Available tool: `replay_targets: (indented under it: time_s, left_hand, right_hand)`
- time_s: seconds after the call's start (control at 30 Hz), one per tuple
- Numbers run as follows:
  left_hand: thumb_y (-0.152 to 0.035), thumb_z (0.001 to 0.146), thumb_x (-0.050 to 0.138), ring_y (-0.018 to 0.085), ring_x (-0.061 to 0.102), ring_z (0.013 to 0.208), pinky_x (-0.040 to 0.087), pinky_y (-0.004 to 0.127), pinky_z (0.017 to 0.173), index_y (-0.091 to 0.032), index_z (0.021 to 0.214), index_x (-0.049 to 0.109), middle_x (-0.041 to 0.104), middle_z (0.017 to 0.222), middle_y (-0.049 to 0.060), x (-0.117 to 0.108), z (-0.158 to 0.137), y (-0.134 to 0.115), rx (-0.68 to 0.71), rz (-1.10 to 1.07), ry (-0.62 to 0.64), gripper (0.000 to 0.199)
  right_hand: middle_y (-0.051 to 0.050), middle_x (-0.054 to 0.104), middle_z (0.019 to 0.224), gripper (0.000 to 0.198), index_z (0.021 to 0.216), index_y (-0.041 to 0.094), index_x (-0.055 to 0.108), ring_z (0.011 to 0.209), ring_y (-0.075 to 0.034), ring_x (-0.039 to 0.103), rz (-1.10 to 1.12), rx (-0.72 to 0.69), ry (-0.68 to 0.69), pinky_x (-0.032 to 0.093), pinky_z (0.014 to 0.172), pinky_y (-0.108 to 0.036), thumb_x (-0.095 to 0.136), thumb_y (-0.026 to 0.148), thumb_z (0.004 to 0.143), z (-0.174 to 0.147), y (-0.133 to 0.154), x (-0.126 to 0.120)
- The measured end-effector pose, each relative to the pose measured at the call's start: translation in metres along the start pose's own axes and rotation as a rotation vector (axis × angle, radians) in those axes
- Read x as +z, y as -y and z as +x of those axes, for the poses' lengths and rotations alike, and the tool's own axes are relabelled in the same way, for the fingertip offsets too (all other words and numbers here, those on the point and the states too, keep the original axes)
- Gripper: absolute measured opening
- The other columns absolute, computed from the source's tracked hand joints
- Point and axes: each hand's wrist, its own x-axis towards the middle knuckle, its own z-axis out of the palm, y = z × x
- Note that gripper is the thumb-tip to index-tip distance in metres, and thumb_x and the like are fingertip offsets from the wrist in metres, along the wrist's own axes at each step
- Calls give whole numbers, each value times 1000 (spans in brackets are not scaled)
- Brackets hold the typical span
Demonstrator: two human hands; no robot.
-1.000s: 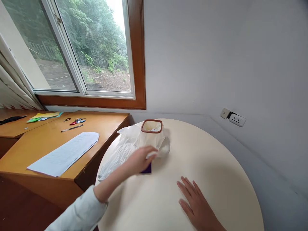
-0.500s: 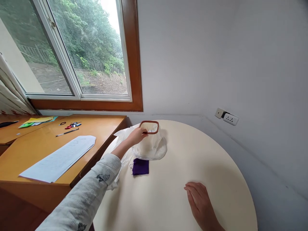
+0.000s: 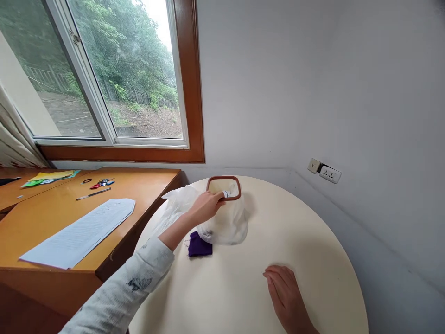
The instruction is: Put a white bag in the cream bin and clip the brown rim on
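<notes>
Nearer and farther right than a moment ago, a bin [image 3: 232,198] stands on the round cream table [image 3: 278,227], the left hand [image 3: 208,205] grasping its near rim, fingers bent over the edge. That rim is brown and square with rounded corners; a translucent white bag [image 3: 227,227] drapes over the sides, its loose end trailing left, partly behind the forearm. Inside the bin, a bit of white and blue shows, too small to identify. Close to the draped bag, left of its near edge, lies a folded purple cloth [image 3: 200,246], one side frayed. The right hand [image 3: 283,292] rests on the table well apart from the bin, fingers together and slightly curled; whether it holds anything cannot be told. To the left, papers [image 3: 83,232] and a pen [image 3: 93,194] lie on a wooden desk [image 3: 149,181] below the window [image 3: 146,69].
</notes>
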Motion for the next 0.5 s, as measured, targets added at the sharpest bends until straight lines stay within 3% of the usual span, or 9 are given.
replay_targets:
  time_s: [0.17,0.37,0.5]
  left_hand:
    - [-29,89,41,18,59,69,38,27,64,-20,82,53,64,73,1,-7,-18,-42,114,-18,53,16]
    - [-29,90,40,16,59,63,38,28,65,-18,79,53,63,69,2,-3,-36,-76,229,-73,64,20]
    - [-32,90,40,15,58,60,40,32,73,-17,81,57,64,66,2,5,-45,-87,206,-122,-5,24]
  right_hand:
    - [-8,59,93,24,102,17,53,91,-20,54,9,-55,-36,39,81,-39,42,6,83,21,9,-14]
    - [-14,53,115,38,122,14,44,109,-24,48,-105,-93,-96,33,91,-45,46,12,84,87,25,-32]
    - [-9,59,106,25,110,19,52,102,-21,53,-112,-73,-14,27,97,-48,48,18,86,113,29,-30]
